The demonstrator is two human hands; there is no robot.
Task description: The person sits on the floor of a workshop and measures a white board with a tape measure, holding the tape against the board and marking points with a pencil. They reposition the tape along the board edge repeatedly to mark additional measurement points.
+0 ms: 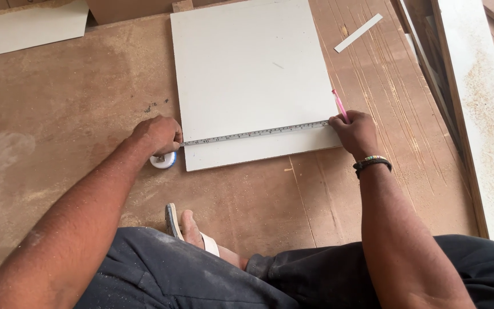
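Note:
A square white board [247, 68] lies flat on a brown sawdust-covered work surface [70, 103]. A steel measuring tape [258, 133] is stretched across the board near its front edge. My left hand [158, 136] pins the tape at the board's left edge, with the white and blue tape case [163, 161] just below it. My right hand [354, 131] presses the tape's far end at the board's right edge and grips a pink pencil [338, 104] pointing up.
A thin white strip [359, 32] lies at the back right. Long white panels [475, 103] run along the right side. Another white sheet [27, 26] sits at the back left. My sandalled foot [192, 229] rests on the surface near my knees.

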